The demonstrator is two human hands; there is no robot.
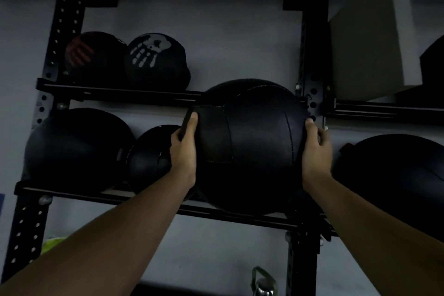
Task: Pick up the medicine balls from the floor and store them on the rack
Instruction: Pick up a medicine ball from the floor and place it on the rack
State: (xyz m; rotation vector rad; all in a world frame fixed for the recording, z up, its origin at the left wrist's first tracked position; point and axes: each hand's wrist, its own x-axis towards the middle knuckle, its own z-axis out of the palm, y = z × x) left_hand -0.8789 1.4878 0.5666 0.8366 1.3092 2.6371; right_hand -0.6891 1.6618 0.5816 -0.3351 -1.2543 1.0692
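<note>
A large black stitched medicine ball (252, 149) fills the middle of the view, held between both palms. My left hand (183, 151) presses its left side and my right hand (314, 151) presses its right side. The ball sits at the right end of the lower shelf bar (120, 196) of the black rack (62, 38); whether it rests on the bar is hidden by the ball itself. Its top overlaps the upper shelf bar (120, 92).
On the lower shelf lie a big black ball (77, 149) and a smaller one (151, 158). The upper shelf holds two balls, one with a red print (93, 55), one with a white handprint (156, 57). Another ball (394, 170) lies right of the upright post (310, 60). A grey box (367, 38) stands upper right.
</note>
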